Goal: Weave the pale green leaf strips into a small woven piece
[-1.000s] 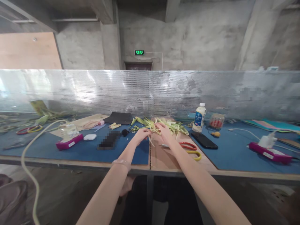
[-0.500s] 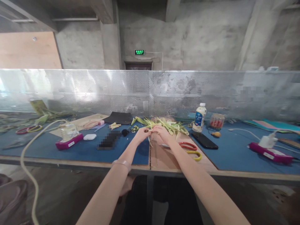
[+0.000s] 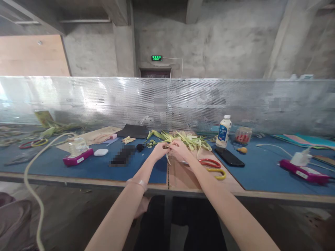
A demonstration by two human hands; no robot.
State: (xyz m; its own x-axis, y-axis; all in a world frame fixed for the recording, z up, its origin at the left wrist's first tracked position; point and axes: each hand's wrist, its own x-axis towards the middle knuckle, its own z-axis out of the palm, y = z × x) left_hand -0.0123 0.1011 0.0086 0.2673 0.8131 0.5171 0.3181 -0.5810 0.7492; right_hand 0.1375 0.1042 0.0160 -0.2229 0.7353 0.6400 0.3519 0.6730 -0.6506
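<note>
My left hand (image 3: 159, 151) and my right hand (image 3: 179, 150) meet over the middle of the table, both closed with fingertips pinched together. Between them is a thin, pale strip (image 3: 168, 160) of plant leaf, its loose end hanging below the fingers. The part inside my grip is mostly covered. Just behind my hands lies a heap of pale green, husk-like leaf strips (image 3: 195, 141). Scissors with one red and one yellow handle (image 3: 219, 173) rest beside my right forearm, their blades partly hidden by it.
On the right are a phone (image 3: 229, 157), a bottle (image 3: 223, 131), a jar with red contents (image 3: 243, 135) and a purple power strip (image 3: 303, 171). Another power strip (image 3: 77, 157), a white case (image 3: 101, 152) and scissors (image 3: 34, 143) lie left. A perforated metal screen (image 3: 117, 101) stands behind.
My hands stay together in nearly the same place, with small shifts of the fingers. The strip's loose end now hangs more steeply. The view has moved slightly.
</note>
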